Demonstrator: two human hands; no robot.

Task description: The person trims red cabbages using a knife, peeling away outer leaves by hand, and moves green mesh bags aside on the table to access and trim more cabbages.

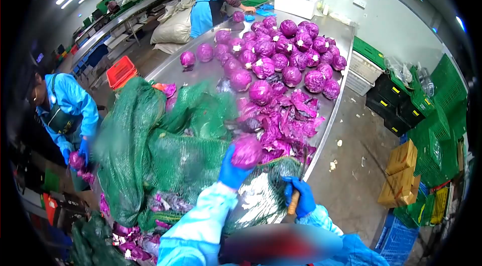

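Note:
My left hand [233, 168], in a blue glove, is closed around a red cabbage [247, 152] above the near part of the metal table. My right hand [301, 196], also gloved in blue, grips a wooden-handled knife [293, 202]; its blade is hard to make out. Just left of my left hand lies a big green mesh sack [186, 160]. Loose purple cabbage leaves [283, 125] are heaped beyond my hands. Farther up the table is a large pile of trimmed red cabbages [281, 47]. Cut leaves [133, 246] lie low on the left.
On the left, a co-worker [70, 110] holds a purple cabbage. Another person [211, 2] leans over the table's far end, near a white foam box [296, 4]. An orange crate [121, 72] stands left. Green crates [432, 140] and cardboard boxes [400, 175] line the right side.

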